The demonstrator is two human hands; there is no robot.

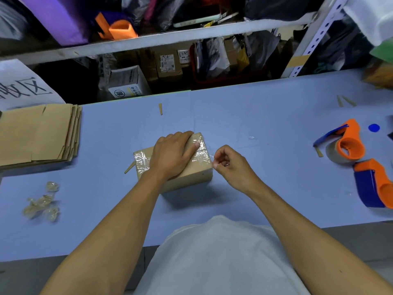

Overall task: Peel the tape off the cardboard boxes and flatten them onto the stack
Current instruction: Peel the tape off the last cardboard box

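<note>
Box remains taped; left hand presses flat, right hand pinches tape. Stack at 9 o'clock.

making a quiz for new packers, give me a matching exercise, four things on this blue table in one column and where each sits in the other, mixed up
Things:
1. taped brown cardboard box
2. stack of flattened brown cardboard
3. crumpled balls of clear peeled tape
4. orange and blue plastic tape dispensers

Places:
A. right side of the table
B. far left, at the table's back edge
C. centre, under the left hand, with the right hand pinching at its right end
D. near left, in front of the stack

Pairs: 1-C, 2-B, 3-D, 4-A
</note>
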